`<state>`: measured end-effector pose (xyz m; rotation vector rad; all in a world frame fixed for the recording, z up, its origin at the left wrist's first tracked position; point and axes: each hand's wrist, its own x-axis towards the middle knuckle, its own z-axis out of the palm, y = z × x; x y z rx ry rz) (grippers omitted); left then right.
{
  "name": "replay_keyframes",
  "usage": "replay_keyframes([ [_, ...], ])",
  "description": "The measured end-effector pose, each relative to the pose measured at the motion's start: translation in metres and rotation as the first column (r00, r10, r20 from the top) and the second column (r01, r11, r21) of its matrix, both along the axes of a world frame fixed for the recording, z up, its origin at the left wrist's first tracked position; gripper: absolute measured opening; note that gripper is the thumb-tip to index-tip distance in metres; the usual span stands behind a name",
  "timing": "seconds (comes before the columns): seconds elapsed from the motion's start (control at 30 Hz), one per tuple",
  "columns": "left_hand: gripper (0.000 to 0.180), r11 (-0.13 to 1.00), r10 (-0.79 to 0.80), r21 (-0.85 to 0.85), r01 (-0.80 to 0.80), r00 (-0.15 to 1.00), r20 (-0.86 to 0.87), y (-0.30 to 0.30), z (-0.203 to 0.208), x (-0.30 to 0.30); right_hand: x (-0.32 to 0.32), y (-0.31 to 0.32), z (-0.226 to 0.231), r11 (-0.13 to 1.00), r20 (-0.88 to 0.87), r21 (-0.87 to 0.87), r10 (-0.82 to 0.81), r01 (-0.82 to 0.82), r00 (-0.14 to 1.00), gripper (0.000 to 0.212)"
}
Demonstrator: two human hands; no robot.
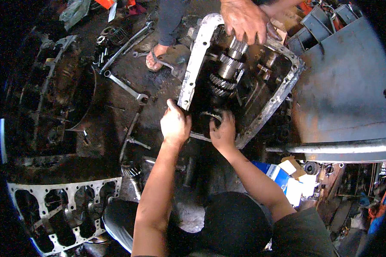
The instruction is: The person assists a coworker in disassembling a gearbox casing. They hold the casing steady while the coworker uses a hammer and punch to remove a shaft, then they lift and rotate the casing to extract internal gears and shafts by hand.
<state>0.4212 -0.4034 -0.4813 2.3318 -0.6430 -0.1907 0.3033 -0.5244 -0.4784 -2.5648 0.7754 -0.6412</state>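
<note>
Fingers of the left hand [176, 124] clamp one housing [195, 61] dead ahead, the right hand [223, 132], grip too dark to tell, apparently working below one gear shaft [230, 65], next likely needing steady alignment, one co-worker's hand [244, 19] at the far end, at least two spanners [124, 86] on the floor [158, 92].

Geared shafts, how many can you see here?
2 show clearly: a first geared shaft inside the metal housing, and a second geared shaft left of your left forearm. Others may be hidden in dark areas.
</note>
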Motion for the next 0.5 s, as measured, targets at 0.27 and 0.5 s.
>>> replay_keyframes([
  [0.27, 0.087, 0.999, -0.009, 0.035, 0.010, 1.000, -0.028, 0.004, -0.001, -0.002, -0.015, 0.021, 0.008, 0.965, -0.275, -0.239, 0.044, -0.113, 0.961, 0.035],
  [0.5, 0.089, 0.998, -0.013, 0.060, 0.016, 0.999, -0.045, 0.003, -0.002, -0.002, -0.033, 0.033, 0.003, 0.944, -0.494, -0.220, 0.109, -0.245, 0.863, 0.056],
])
